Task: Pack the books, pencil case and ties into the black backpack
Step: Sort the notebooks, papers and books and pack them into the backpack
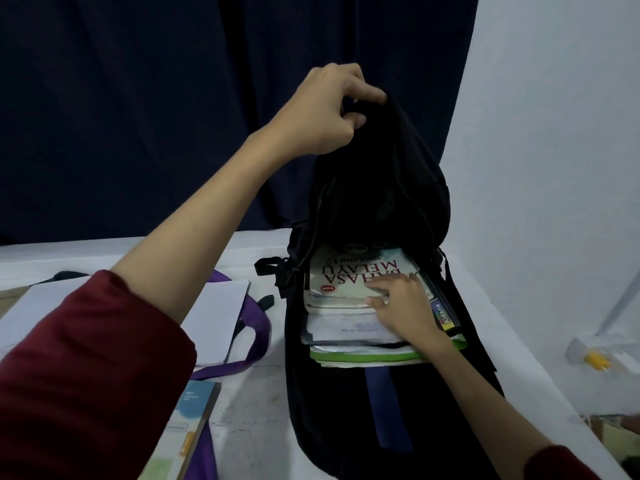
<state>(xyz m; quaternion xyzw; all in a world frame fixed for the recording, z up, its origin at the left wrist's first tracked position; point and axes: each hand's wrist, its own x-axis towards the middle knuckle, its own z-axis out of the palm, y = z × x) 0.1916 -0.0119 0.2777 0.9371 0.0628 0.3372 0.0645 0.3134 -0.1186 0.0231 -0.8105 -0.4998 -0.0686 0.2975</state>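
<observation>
Black backpack (349, 420) lies open on the white table (263, 403), right of centre in the frame, its mouth toward the dark curtain (138, 116) behind. At the lower left edge a light-blue book (194, 407) rests on the table, with a sheet of white paper (218, 306) above it and a purple strap (256, 341) curling from under the paper toward the bag. From the lower left a dark-red sleeve reaches up, and the left hand (329, 112), near the top centre, pinches the upper flap of the backpack between curled fingers and thumb, holding it raised. Below the flap, in the middle of the frame, a stack of books (346, 282) sits inside the main compartment, the top cover reading "BAHASA MELAYU" upside down. The right hand (401, 306) lies on that stack, fingers spread and flat on the covers. Just right of it a narrow colourful case (445, 317) stands along the compartment wall. At the right edge a clear plastic box (602, 355) sits on the table.
</observation>
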